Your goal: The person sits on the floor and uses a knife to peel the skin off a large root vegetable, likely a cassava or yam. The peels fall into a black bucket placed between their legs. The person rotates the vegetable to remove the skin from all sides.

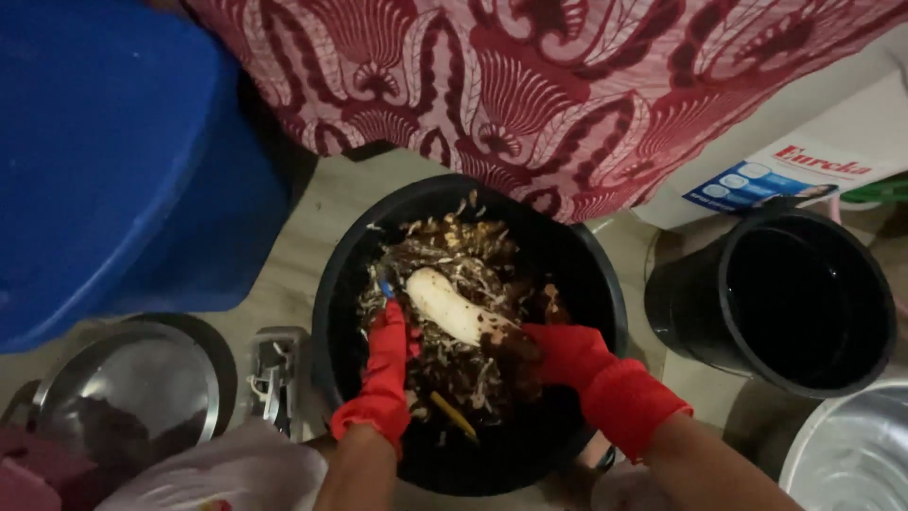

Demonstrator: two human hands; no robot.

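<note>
Holding the peeled root (452, 308) in my closed right hand (558, 352), left hand (386, 355) gripping a small tool, I could have dropped slippery scraps outside the black bucket (331, 293).

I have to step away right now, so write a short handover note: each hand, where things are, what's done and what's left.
Left hand, red-gloved, grips a small blue-handled tool beside the pale, partly peeled root. Right hand, also gloved, holds the root's brown unpeeled end. Both are over the black round bucket, which holds brown peelings. Done: most of the root is bare white. Left: the brown end. An empty black bucket stands to the right.
</note>
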